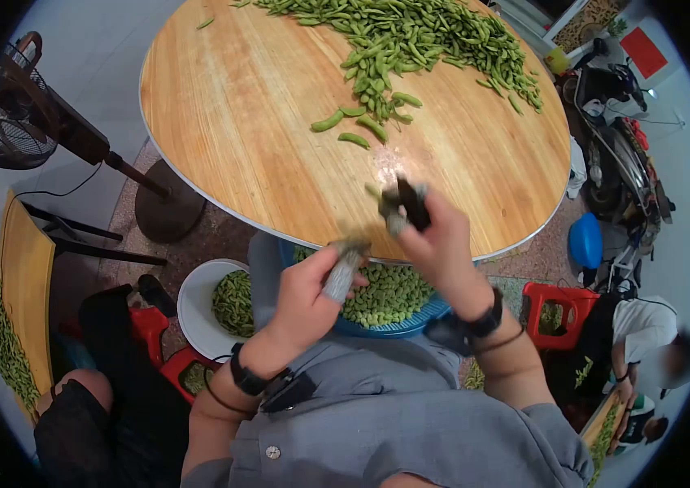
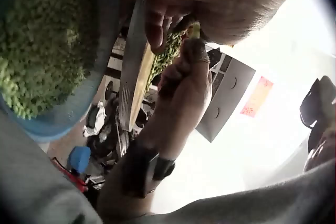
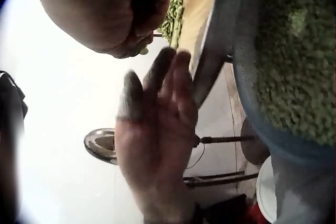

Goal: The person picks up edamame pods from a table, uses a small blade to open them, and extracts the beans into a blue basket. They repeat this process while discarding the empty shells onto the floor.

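Note:
My right hand (image 1: 445,244) is raised over the near edge of the round table, its fingertips blurred. It pinches a green soybean pod (image 1: 372,190) between thumb and fingers. Grey covers sit on the thumb and a fingertip, and a dark piece lies along another finger. Lower and to the left, my left hand (image 1: 310,285) has its fingers fairly straight, with grey finger covers (image 3: 131,98) on thumb and finger, and holds nothing that shows. Beneath both hands a blue basin (image 1: 398,327) holds shelled green beans (image 1: 389,293), partly hidden by the hands and table.
A heap of soybean pods (image 1: 410,37) covers the far side of the wooden table (image 1: 231,106), with several loose pods (image 1: 353,140) nearer. A white bucket (image 1: 190,305) of pods stands at left. A fan (image 1: 15,122), red stools (image 1: 560,309) and seated people (image 1: 646,325) surround the table.

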Available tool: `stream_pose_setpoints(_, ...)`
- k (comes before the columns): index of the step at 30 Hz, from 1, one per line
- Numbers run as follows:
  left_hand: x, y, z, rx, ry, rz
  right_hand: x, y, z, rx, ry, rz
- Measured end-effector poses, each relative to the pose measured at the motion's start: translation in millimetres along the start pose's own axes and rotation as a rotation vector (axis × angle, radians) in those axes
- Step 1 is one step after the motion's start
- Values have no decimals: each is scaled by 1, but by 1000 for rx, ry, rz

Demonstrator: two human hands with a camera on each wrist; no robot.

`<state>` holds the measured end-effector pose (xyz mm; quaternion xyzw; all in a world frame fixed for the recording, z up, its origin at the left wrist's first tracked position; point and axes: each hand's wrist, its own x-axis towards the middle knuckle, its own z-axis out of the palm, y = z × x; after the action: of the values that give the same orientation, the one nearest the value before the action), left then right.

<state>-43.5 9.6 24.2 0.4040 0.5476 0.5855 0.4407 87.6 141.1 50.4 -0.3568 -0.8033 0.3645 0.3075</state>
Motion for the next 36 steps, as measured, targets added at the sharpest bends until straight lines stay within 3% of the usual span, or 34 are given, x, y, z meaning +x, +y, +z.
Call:
stream_pose_setpoints(2,11,2,12,-143,-1,-68,-33,0,0,103,-31,-11)
stream_pose_setpoints(4,16,-10,17,-287,-158,-95,-55,0,-3,10,-73,-19)
stream_pose_setpoints(9,3,-8,17,-220,-69,-177,-63,-2,-20,110,-98,-29)
stream_pose_setpoints(11,0,-11,17,-188,-55,-174,-64,-4,-25,272,-284,156)
stream_pose_setpoints(16,-5,-15,21,-40,-63,-43,-66,-3,-27,188,-377,44)
stream_pose_setpoints(20,-5,-13,27,-8,-56,-106,-69,5,-29,214,-415,76)
stream_pose_setpoints(22,-3,-18,27,268,-50,63,-70,8,-32,185,-460,135)
stream_pose_setpoints(23,-2,-17,28,272,-61,61,-70,7,-34,189,-451,140)
stream_pose_setpoints(25,1,-14,30,660,9,450,-68,3,-39,420,-503,307)
stream_pose_setpoints(29,2,-10,31,740,-31,474,-67,11,-40,598,-523,322)
stream_pose_setpoints(32,1,-5,28,829,-80,490,-68,11,-44,782,-543,453)
stream_pose_setpoints(34,-2,2,28,-48,-205,-255,-70,13,-50,1194,-639,760)
stream_pose_setpoints(35,-2,-2,26,-45,-206,-259,-72,14,-50,1199,-638,762)
stream_pose_setpoints(36,-2,-8,22,-256,-252,-326,-73,14,-50,1195,-640,792)
